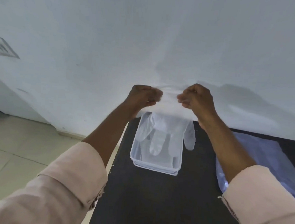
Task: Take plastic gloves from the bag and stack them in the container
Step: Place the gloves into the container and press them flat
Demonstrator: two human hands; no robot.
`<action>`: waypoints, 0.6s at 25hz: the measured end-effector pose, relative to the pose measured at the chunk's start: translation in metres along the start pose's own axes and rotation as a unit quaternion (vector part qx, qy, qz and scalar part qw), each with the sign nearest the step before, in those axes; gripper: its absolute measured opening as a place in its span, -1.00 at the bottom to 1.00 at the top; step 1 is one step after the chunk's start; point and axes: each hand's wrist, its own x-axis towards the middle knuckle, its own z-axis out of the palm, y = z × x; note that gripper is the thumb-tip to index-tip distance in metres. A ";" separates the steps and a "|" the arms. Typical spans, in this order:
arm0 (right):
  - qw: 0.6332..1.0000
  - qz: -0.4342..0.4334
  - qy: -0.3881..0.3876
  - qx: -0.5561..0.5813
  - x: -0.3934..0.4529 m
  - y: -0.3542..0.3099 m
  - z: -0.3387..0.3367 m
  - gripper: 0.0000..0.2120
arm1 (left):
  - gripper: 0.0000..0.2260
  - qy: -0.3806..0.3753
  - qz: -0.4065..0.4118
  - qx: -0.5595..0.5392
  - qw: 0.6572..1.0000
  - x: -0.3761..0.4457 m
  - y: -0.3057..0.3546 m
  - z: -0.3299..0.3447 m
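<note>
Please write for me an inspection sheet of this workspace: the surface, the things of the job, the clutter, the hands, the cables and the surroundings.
Surface: dark table, set against a white wall.
Job's things: clear plastic glove held up by its cuff, fingers hanging over the clear container; bluish plastic bag lies to the right of the container.
Clutter: nothing seen.
Hands: left hand and right hand are both closed on the glove's cuff, apart from each other; pink sleeves cover the forearms.
Cables: nothing seen.
Surroundings: light tiled floor at the left; a vent on the wall.
</note>
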 end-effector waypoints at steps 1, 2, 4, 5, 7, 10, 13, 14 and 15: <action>0.999 -0.022 0.013 -0.025 0.013 -0.001 0.004 -0.87 | -0.89 0.011 0.003 0.004 1.000 0.011 0.005 -0.003; 0.997 -0.048 0.027 -0.050 0.023 -0.003 0.009 -0.90 | -0.92 0.022 0.008 0.002 1.000 0.019 0.009 -0.005; 0.990 -0.109 0.051 -0.078 0.034 -0.009 0.014 -0.89 | -0.96 0.040 0.029 -0.017 0.999 0.032 0.016 -0.006; 0.984 -0.144 0.068 -0.081 0.036 -0.011 0.015 -0.85 | -0.97 0.040 0.052 -0.033 0.997 0.036 0.018 -0.004; 0.967 -0.218 0.104 -0.085 0.032 -0.014 0.015 -0.86 | -0.96 0.042 0.113 -0.056 0.991 0.038 0.017 -0.002; 0.949 -0.282 0.094 -0.101 0.016 0.006 0.019 -0.89 | -0.92 0.030 0.184 0.009 0.982 0.036 -0.011 -0.008; 0.948 -0.281 0.037 -0.144 -0.001 0.054 0.022 -0.88 | -0.91 0.009 0.167 0.096 0.981 0.030 -0.063 -0.015; 0.946 -0.278 0.015 -0.168 -0.006 0.071 0.023 -0.88 | -0.88 0.007 0.172 0.137 0.975 0.026 -0.080 -0.017; 0.942 -0.274 -0.007 -0.195 -0.010 0.089 0.023 -0.88 | -0.86 0.006 0.195 0.193 0.962 0.023 -0.099 -0.019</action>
